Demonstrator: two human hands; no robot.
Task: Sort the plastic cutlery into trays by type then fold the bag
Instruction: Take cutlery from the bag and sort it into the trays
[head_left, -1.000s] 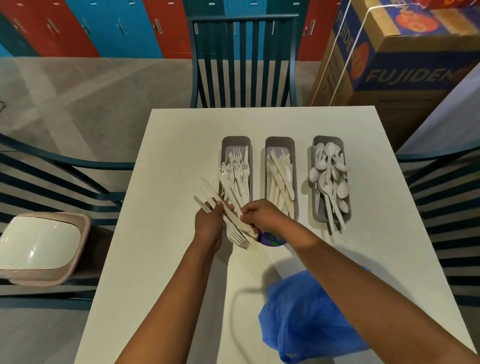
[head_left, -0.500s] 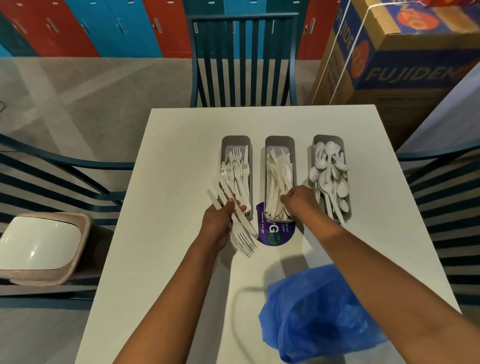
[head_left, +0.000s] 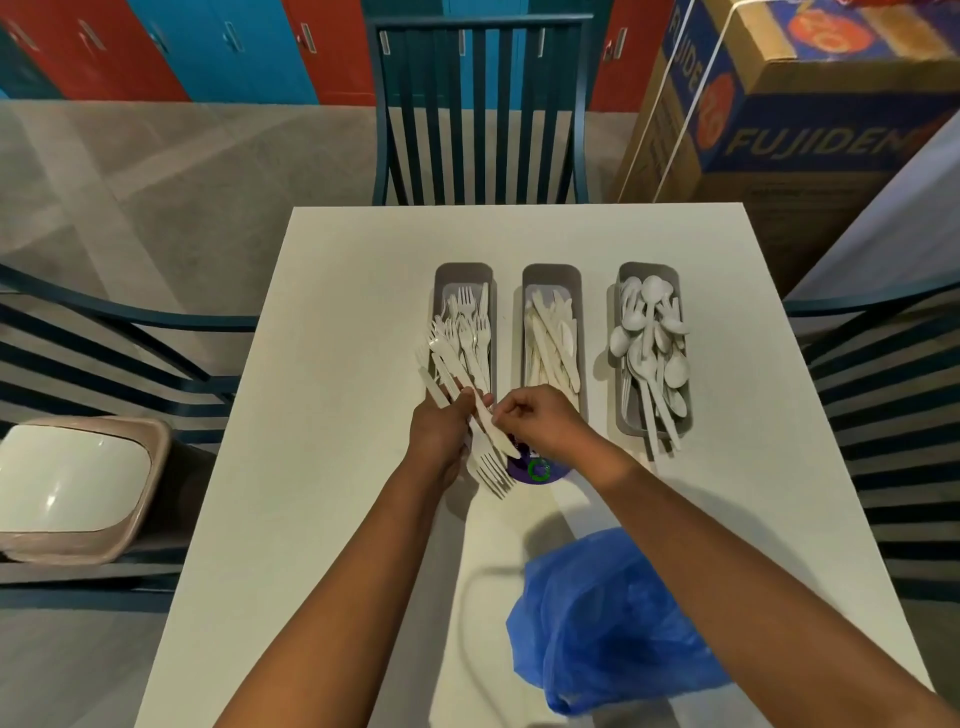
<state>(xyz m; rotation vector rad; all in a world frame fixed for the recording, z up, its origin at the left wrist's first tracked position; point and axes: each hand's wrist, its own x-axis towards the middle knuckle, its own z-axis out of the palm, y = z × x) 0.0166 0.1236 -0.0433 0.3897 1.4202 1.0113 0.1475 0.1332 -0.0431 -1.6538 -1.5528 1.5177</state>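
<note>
Nearest the camera on the white table (head_left: 332, 415), a crumpled blue bag (head_left: 608, 623) lies to the right, under the right forearm; beyond it the left hand (head_left: 439, 434) grips a mixed bundle of cutlery (head_left: 480, 426), forks pointing down over a purple sticker (head_left: 537, 470), while the right hand (head_left: 540, 421) pinches a knife in that bundle. Farther off stand three trays well apart from the bag: forks in the left tray (head_left: 464, 273), knives in the middle tray (head_left: 551, 275), spoons in the right tray (head_left: 644, 270); a chair (head_left: 480, 109) stands behind.

Wall: lockers (head_left: 171, 47), red and blue.
Floor: grey, pale diagonal bands.
Table (head_left: 337, 322): white, square.
Chairs: dark teal, slatted; far chair (head_left: 480, 109), others left and right.
Bin (head_left: 78, 486): beige, left.
Box (head_left: 789, 104): cardboard, far right.
</note>
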